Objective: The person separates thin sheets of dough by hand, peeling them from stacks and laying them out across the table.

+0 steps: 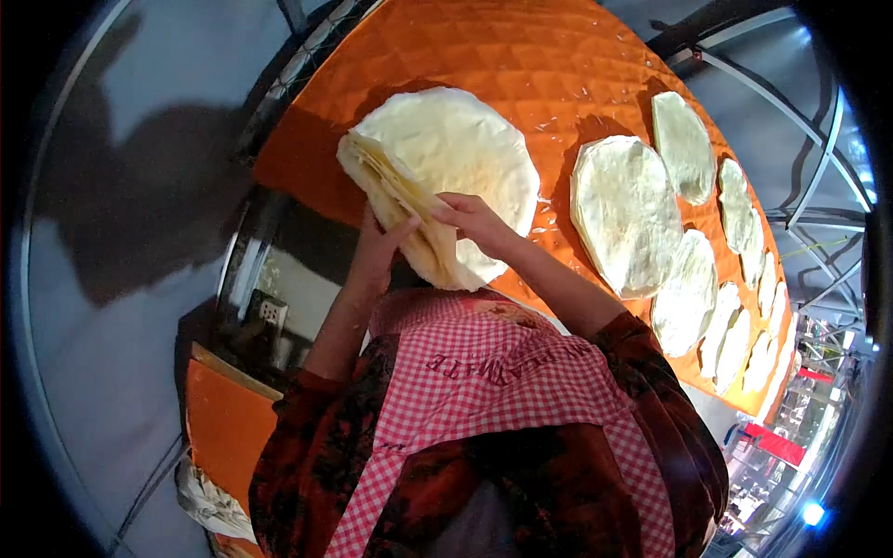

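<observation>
A stack of thin round flatbreads (465,139) lies on the orange quilted cover just in front of me. Its near left edge is lifted and folded back, so many thin layers show along the fold. My left hand (383,244) grips this edge from the left, thumb on top and fingers hidden beneath. From the right, my right hand (473,223) is closed on the layers near the middle of the fold, with its fingertips pressed at the edge.
To the right, another flatbread stack (625,214) rests on the orange cover (502,46), with several more stacks beyond it. A power socket (272,312) sits low at the left, by a metal frame. Grey sheeting and metal poles enclose the space.
</observation>
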